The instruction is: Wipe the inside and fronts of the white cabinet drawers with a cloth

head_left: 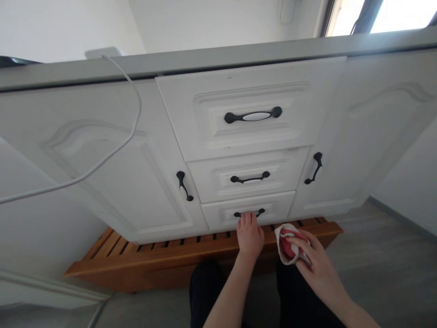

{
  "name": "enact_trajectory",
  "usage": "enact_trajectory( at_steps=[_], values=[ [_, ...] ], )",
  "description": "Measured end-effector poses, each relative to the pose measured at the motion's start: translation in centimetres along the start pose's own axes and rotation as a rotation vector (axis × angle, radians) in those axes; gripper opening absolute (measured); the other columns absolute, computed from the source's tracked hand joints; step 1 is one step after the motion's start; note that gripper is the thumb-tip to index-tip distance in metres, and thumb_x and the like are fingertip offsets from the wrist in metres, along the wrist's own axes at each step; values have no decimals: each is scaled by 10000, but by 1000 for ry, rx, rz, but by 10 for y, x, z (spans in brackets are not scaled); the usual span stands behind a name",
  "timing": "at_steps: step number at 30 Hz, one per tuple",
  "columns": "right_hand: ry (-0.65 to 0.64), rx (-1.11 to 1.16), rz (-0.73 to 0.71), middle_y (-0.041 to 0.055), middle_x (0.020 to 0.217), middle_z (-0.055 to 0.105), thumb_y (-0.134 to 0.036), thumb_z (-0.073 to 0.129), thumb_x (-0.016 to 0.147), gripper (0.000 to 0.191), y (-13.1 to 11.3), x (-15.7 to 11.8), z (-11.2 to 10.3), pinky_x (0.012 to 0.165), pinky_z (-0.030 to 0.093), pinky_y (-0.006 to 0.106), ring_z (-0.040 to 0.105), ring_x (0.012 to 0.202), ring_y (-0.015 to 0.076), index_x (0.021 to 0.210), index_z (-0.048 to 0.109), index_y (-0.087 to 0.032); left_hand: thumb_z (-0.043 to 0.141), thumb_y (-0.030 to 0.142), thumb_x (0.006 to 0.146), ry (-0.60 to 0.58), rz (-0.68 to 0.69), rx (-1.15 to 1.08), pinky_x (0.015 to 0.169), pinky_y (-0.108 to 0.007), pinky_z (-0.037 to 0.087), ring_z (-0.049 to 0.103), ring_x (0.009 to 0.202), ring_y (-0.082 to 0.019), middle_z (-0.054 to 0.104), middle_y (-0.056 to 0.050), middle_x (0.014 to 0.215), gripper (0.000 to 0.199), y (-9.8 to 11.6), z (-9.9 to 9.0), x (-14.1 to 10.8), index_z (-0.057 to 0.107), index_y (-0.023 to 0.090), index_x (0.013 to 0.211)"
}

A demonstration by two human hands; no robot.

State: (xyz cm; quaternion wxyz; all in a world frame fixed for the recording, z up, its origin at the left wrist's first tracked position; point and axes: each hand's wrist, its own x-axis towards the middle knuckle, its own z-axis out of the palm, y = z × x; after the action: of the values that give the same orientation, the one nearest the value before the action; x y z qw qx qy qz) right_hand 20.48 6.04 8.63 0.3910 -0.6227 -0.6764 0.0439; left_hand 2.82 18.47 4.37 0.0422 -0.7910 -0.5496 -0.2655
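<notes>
Black metal meets bare fingers as the left hand (251, 237) reaches the handle (261, 212) of the bottom drawer (248, 203), low in the middle of a white cabinet. Its fingers lie together across the handle's centre; whether they hook behind the bar cannot be told. To the right, and nearer, the right hand (314, 256) has its fingers closed on a red-and-white cloth (288, 249), bunched in the grip and apart from the drawer front.

The step in hand appears to be taking hold of the handle, with the bottom drawer flush beneath the one above. A pull would call for fingers firmly behind the bar and a level draw toward the near side, the cloth held clear.

Just beyond the fingers, the middle drawer (251, 164) and top drawer (254, 96) rise above, both closed, between a left door (102, 182) and a right door (378, 136). At the cabinet's foot runs a slatted wooden bench (191, 257), dark-clad legs (205, 289) on its near side. Farther out, a white cable (136, 118) loops down past the left door from the countertop (218, 57), while daylight enters by a window (403, 16) at far right.
</notes>
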Motion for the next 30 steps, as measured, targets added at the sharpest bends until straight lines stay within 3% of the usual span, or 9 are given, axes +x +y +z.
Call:
enact_trajectory(
  at_steps=[4, 7, 11, 15, 19, 23, 25, 27, 30],
  values=[
    [-28, 107, -6, 66, 1336, 549, -140, 552, 817, 423, -22, 7, -3, 1056, 526, 390, 595, 1239, 215, 1184, 676, -311, 599, 161, 807, -45, -34, -33, 936, -404, 455, 559, 1083, -244, 626, -54, 1131, 313, -2, -10, 15, 615, 239, 1110],
    [-8, 154, -14, 60, 1311, 577, -117, 546, 801, 447, -32, 5, -7, 1039, 536, 363, 617, 1214, 201, 1180, 680, -314, 571, 147, 828, -51, -86, -37, 909, -422, 444, 559, 1030, -257, 615, -56, 1049, 181, 6, -14, 11, 618, 226, 984],
    [-1, 242, 30, 63, 1282, 619, -134, 570, 793, 402, -40, -1, -17, 1011, 550, 330, 640, 1191, 201, 1131, 706, -306, 570, 161, 865, -59, -102, -49, 932, -416, 433, 556, 1025, -246, 613, -30, 1034, 155, 23, -21, -26, 610, 242, 991],
    [-148, 482, 222, 88, 1346, 634, -215, 617, 805, 399, -45, 4, -37, 1094, 495, 358, 594, 1294, 234, 1192, 695, -272, 597, 168, 869, -36, -51, -126, 943, -393, 433, 566, 996, -222, 617, -6, 1000, 145, 31, -35, -70, 611, 257, 983],
    [-339, 682, 364, 97, 1484, 554, -317, 662, 817, 544, -56, 40, -67, 1123, 466, 383, 534, 1369, 259, 1355, 600, -266, 599, 148, 859, -20, 13, -154, 903, -379, 458, 593, 945, -203, 632, 2, 956, 176, 33, -48, -91, 617, 256, 996],
    [-516, 563, 135, 47, 1424, 602, -232, 631, 792, 475, -79, 100, -83, 1094, 482, 396, 590, 1291, 257, 1259, 672, -312, 590, 157, 859, 17, 46, -136, 848, -372, 480, 615, 907, -199, 654, -3, 945, 190, 35, -55, -99, 622, 257, 1017],
    [-646, 473, -69, 21, 1354, 635, -152, 543, 793, 493, -92, 129, -74, 1091, 472, 392, 609, 1247, 232, 1229, 693, -327, 594, 166, 854, 45, 51, -138, 844, -376, 483, 622, 913, -203, 666, -3, 962, 201, 37, -57, -103, 624, 259, 1030],
    [-793, 404, -205, 25, 1258, 662, -98, 483, 770, 535, -99, 152, -51, 1024, 507, 383, 649, 1145, 218, 1208, 703, -309, 597, 169, 848, 76, 48, -146, 852, -378, 483, 626, 914, -200, 676, 4, 970, 207, 39, -59, -109, 626, 261, 1032],
    [-964, 342, -167, 34, 1129, 685, -39, 496, 688, 588, -97, 171, 11, 793, 560, 309, 685, 898, 191, 1205, 687, -246, 600, 181, 846, 104, 40, -175, 846, -369, 479, 631, 888, -189, 685, 18, 942, 180, 42, -61, -121, 635, 272, 997]
  ],
)
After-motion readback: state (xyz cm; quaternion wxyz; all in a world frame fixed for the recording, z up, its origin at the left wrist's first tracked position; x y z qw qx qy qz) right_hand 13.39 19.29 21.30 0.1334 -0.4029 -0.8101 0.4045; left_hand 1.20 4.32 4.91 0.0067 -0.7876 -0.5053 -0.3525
